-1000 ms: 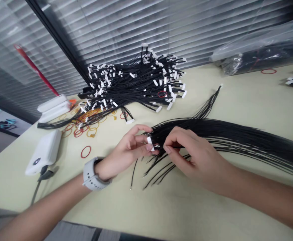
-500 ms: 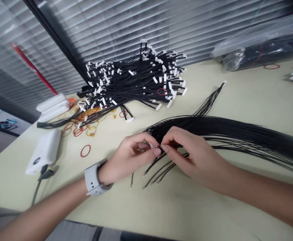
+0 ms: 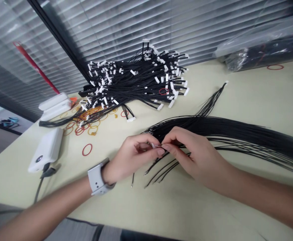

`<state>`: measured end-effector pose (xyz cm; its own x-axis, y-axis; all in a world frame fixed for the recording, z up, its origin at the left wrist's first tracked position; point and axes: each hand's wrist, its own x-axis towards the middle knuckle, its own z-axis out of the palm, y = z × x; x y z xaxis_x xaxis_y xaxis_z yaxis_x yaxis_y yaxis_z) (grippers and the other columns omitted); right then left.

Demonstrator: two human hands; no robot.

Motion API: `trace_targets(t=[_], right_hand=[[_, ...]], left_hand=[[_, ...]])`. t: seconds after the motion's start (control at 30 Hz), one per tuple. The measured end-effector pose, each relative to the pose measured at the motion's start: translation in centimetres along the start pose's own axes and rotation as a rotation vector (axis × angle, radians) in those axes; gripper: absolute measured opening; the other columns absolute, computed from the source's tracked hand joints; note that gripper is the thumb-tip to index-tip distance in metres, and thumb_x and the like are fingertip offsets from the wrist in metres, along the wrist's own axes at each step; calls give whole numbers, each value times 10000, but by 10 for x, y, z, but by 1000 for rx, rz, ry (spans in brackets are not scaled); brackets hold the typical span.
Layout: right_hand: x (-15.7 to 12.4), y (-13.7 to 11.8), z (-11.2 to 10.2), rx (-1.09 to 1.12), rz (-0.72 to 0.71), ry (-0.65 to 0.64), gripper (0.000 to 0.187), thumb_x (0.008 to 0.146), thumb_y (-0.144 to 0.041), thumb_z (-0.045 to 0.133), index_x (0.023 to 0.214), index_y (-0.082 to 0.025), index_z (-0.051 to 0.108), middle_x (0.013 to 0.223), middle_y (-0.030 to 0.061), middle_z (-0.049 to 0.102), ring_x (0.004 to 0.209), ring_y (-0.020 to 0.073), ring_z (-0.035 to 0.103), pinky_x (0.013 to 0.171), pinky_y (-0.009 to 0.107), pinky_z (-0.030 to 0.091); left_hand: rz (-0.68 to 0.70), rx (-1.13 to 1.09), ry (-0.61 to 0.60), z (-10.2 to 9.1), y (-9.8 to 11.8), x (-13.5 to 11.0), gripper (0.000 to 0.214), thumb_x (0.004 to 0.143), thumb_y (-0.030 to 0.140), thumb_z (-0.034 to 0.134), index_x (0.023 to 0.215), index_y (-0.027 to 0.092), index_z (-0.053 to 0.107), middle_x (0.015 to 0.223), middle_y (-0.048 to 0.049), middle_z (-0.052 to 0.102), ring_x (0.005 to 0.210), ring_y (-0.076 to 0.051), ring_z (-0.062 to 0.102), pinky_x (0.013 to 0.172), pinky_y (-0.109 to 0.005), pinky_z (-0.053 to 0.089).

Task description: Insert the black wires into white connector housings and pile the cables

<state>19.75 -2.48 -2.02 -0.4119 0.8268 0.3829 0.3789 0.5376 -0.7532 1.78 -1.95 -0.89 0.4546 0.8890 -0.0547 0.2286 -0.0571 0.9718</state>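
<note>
My left hand [image 3: 133,154], with a grey watch on its wrist, pinches a small white connector [image 3: 153,145] between thumb and fingers. My right hand [image 3: 188,150] meets it fingertip to fingertip and pinches the end of a thin black wire [image 3: 173,146] at that connector. The wire comes out of a long bundle of loose black wires [image 3: 236,132] that fans across the pale table [image 3: 211,207] to the right. A few bare wire ends [image 3: 159,169] lie just below my fingers.
A heap of black wires with white connectors [image 3: 136,82] lies behind my hands. Red and yellow rubber bands [image 3: 86,125] are scattered at the left, near a white power bank [image 3: 47,149] with a cable. A clear plastic bag of wires [image 3: 262,50] lies at the back right.
My left hand has turned the white connector, so less of it shows. Both hands have closed tighter together at the wire end. The view has shifted slightly.
</note>
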Motion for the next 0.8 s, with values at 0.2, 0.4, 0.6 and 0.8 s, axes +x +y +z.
trace_targets(t=[0.2,0.4,0.6,0.8], right_hand=[[0,-2,0,8,21,-9,133,855,-125,421,814,-181,535,763,-2,549,647,82,496,522,189,382],[1,-2,-1,12,4,17,147,844,-124,441,786,-169,567,766,4,537,653,73,505,526,175,393],[0,-2,-1,-12,-19,32,152,835,-138,467,763,-170,597,758,7,538,655,76,511,534,183,391],[0,-2,-3,-95,-78,30,141,817,-112,483,756,-157,602,736,9,543,682,89,519,593,205,399]], left_hand=[[-19,-26,22,0,2,0,95,756,199,644,780,133,581,714,-18,651,654,-97,601,588,-191,469],[-23,-68,43,1,2,0,80,747,185,654,757,129,598,690,-12,656,652,-93,618,608,-181,496],[-16,-57,51,0,2,0,62,744,175,661,753,125,626,675,1,656,624,-60,596,593,-136,493],[12,-44,50,0,3,0,28,769,156,635,765,128,638,665,15,639,603,-41,574,571,-111,481]])
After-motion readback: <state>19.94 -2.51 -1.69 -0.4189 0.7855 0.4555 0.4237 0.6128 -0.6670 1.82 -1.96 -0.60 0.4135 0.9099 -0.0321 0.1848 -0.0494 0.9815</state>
